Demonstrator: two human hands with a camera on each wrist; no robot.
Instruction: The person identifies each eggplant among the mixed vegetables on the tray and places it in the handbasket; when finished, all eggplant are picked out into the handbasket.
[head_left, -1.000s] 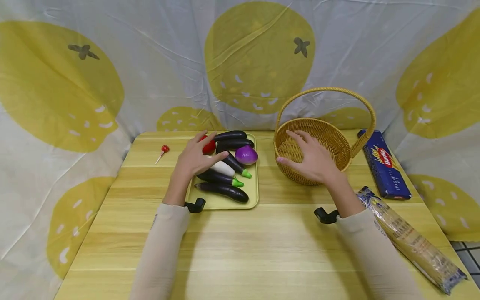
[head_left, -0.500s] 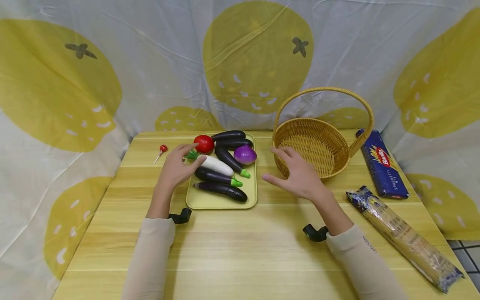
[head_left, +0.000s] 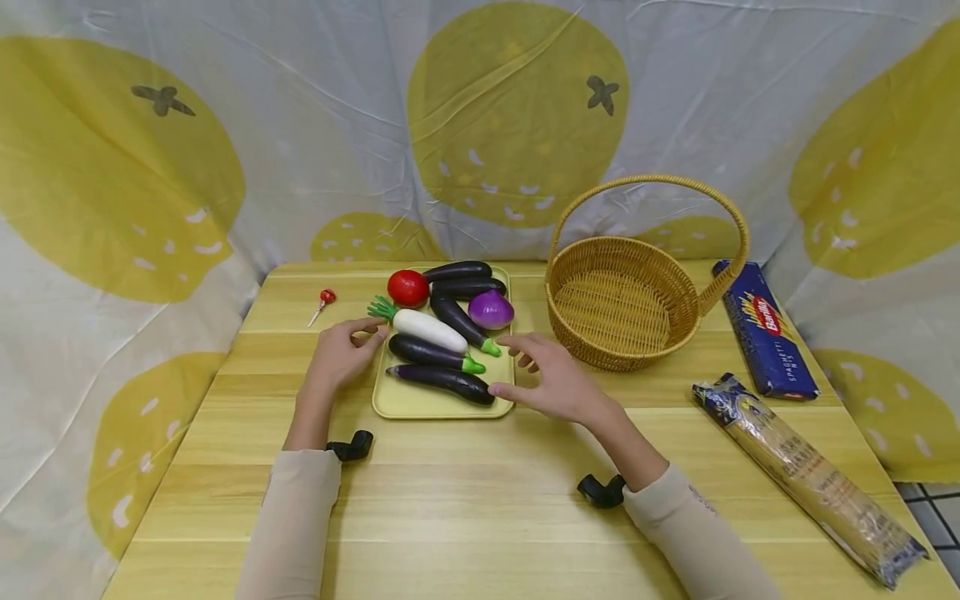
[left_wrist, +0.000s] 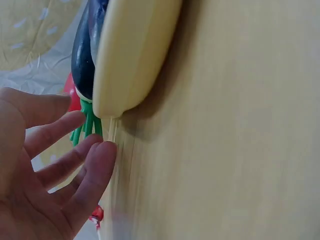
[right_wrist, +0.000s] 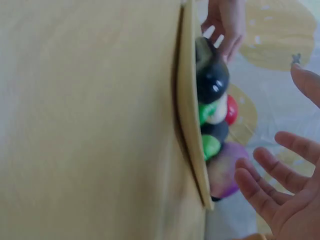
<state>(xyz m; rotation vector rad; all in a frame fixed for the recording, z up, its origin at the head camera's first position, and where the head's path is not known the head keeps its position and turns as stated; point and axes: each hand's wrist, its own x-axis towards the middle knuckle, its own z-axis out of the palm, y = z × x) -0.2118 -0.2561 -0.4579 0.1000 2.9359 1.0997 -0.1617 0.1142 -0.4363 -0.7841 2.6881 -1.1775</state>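
A pale yellow tray [head_left: 401,404] carries a white radish [head_left: 431,330] with green leaves, a red tomato [head_left: 408,288], a purple onion [head_left: 491,309] and several dark eggplants [head_left: 442,382]. At its left edge is my left hand [head_left: 341,354], fingers loosely bent near the radish leaves [left_wrist: 89,120]; nothing is in its grasp. My right hand [head_left: 551,383] hovers by the tray's right edge, thumb and fingers spread apart. In the right wrist view, these fingers [right_wrist: 277,170] stand away from the tray [right_wrist: 188,100]. Whether either hand touches the tray is unclear.
A wicker basket [head_left: 558,329] with a tall handle stands right of the tray. Beyond it lie a blue spaghetti box [head_left: 772,333] and a long clear pasta packet [head_left: 810,479]. A red lollipop [head_left: 327,297] lies to the left. Printed cloth [head_left: 517,117] hangs behind the table.
My right hand has moved left and down from the basket to the tray's right side. My left hand has drawn back from over the vegetables to the tray's left edge.
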